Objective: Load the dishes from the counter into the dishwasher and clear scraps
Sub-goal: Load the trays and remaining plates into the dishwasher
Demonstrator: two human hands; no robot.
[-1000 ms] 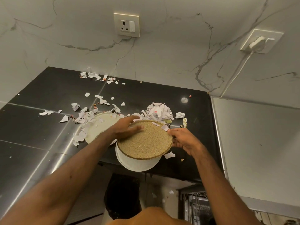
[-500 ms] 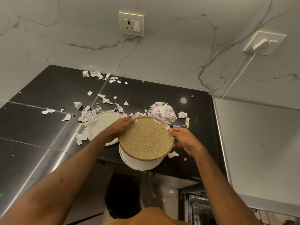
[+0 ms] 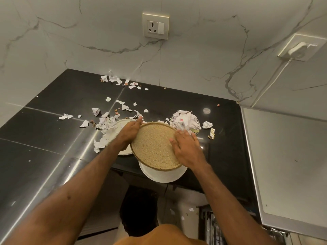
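Only the head view to go on here. The speckled plate [image 3: 152, 145] sits at the front edge of the table [image 3: 53, 138], right between our two hands. It lies on top of a white plate [image 3: 162, 175] that hangs out over that front edge. The left hand [image 3: 130, 132] is against the plate's left rim with fingers pretty much straight; we can't tell if the thumb hooks underneath. The right hand [image 3: 185, 147] lies flat on the plate's right side, fingers spread, pinching nothing.

The bit that matters for the next move: the plate is round, so there's no long axis to line up, and both hands are already on it, one on each side. The dishwasher rack [image 3: 212, 225] peeks in low on the right below the table, so the right hand is the nearer one. Our guess is the plate heads that way.

Containers: the speckled plate looks bare on top. A second white plate [image 3: 118, 127], just left of it and half under the left hand, has paper scraps [image 3: 104, 121] spilling over it. Behind the right hand, a dish [image 3: 198, 123] is heaped with torn paper. More scraps trail off toward the back edge. There's a dark shape [image 3: 139, 209] below the front edge, maybe a bin, can't say.
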